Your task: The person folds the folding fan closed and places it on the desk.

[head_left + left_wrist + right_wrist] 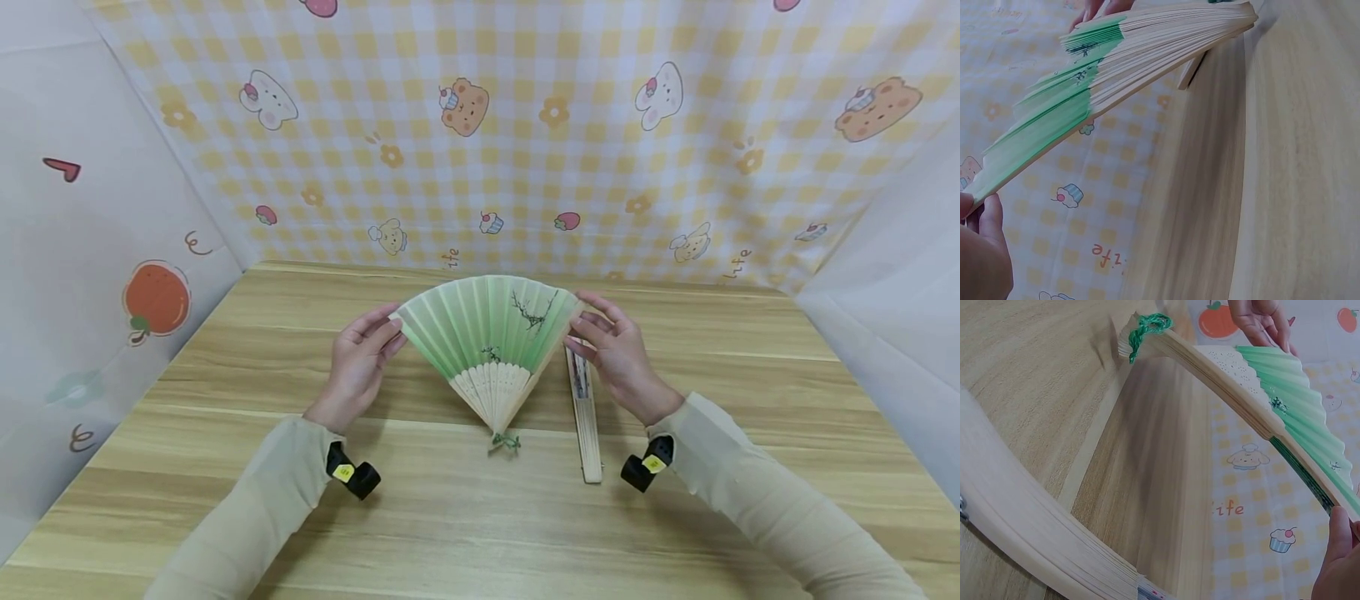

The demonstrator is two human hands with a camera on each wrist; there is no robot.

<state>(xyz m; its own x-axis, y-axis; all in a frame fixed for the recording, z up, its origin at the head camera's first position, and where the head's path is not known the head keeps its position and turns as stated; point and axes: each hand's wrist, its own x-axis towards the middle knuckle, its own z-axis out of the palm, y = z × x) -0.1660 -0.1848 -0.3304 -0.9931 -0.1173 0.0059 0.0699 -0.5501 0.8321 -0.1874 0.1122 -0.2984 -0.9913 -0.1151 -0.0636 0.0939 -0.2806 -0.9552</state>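
A green folding fan (480, 325) with dark branch prints and pale wooden ribs is spread out between both hands, its pivot end toward the person. My left hand (362, 358) pinches the fan's left outer edge between thumb and fingers. At the opposite edge, my right hand (615, 354) grips the end rib near its top. A green cord (1150, 328) hangs at the pivot. In the right wrist view, several ribs are still bunched along the right side. Just right of the fan, a folded fan (588, 429) with pale ribs lies on the table, its far end partly hidden by the right hand.
The wood-grain table (450, 533) carries both fans. Behind it hangs a yellow checked cloth (510, 167) with cartoon prints. A white printed sheet (90, 250) closes the left side, and pale cloth (900, 258) the right.
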